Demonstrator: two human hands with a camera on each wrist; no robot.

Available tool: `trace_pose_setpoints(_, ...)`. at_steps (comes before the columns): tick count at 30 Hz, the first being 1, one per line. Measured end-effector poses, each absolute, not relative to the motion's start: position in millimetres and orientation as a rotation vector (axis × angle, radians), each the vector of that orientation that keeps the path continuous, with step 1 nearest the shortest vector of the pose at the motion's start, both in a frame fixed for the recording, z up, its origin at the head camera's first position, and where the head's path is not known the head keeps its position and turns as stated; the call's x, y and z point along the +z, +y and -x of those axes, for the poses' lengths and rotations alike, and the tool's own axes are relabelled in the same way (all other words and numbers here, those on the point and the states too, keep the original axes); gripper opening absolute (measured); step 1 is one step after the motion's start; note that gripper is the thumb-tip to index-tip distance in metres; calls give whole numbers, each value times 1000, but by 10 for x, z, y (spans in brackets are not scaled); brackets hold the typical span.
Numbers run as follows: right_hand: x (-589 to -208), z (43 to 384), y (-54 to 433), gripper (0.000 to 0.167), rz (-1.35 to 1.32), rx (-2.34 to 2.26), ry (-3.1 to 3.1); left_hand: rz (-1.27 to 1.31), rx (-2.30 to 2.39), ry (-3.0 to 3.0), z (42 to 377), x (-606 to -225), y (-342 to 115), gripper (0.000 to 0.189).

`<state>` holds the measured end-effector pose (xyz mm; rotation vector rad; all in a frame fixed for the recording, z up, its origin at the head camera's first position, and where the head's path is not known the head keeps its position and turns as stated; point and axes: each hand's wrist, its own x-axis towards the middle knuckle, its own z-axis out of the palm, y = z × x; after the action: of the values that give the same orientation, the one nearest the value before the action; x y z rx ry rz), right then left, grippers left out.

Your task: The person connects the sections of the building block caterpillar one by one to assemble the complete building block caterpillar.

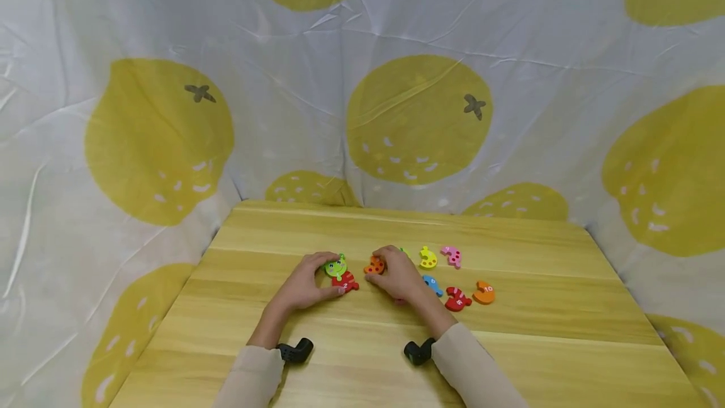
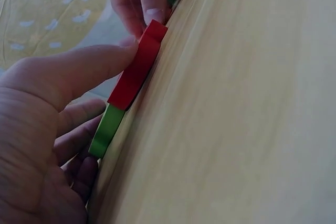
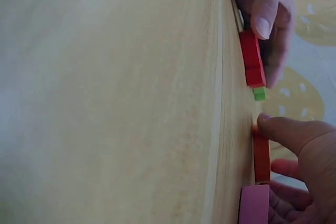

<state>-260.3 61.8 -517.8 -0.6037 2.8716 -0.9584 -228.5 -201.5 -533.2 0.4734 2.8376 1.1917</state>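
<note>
My left hand (image 1: pixel 301 284) curls round two joined wooden puzzle pieces on the table: a green smiling face piece (image 1: pixel 335 267) and a red piece numbered 2 (image 1: pixel 344 282). In the left wrist view, the thumb presses the edge of the red piece (image 2: pixel 137 69), with the fingers beside the green piece (image 2: pixel 107 128). To the right, my right hand (image 1: pixel 403 277) pinches an orange puzzle piece with red spots (image 1: pixel 374 266) between thumb and fingers. A small gap separates it from the red piece. In the right wrist view, a pink piece (image 3: pixel 254 205) lies next to the orange piece (image 3: pixel 261 157).
Right of my right hand lie yellow (image 1: pixel 428 258), spotted pink (image 1: pixel 452 256), blue (image 1: pixel 433 285), striped red (image 1: pixel 457 299) and orange number 10 (image 1: pixel 484 293) pieces. A green piece (image 1: pixel 404 251) is partly hidden behind that hand. A lemon-print curtain (image 1: pixel 294 112) surrounds the wooden table (image 1: pixel 362 364).
</note>
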Motion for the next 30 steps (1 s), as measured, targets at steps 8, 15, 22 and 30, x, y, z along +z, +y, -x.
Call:
trace_pose_setpoints(8,-5187,2605,635,55,612,-1019,2851,-477,1179,2851,2296,-5324,-2038,88)
trace_pose_setpoints(15,-5133,2513,678,55,677,-1083,2797,-476,1161,2855,2280,-5320,-2036,86)
trace_pose_setpoints(22,-5048,2368,629,59,765,-1077,2753,-447,1170,2846,2275,-5291,-2030,86)
trace_pose_setpoints(30,-5046,2276,529,61,828,-1023,2727,-497,1178,2855,2272,-5298,-2015,79)
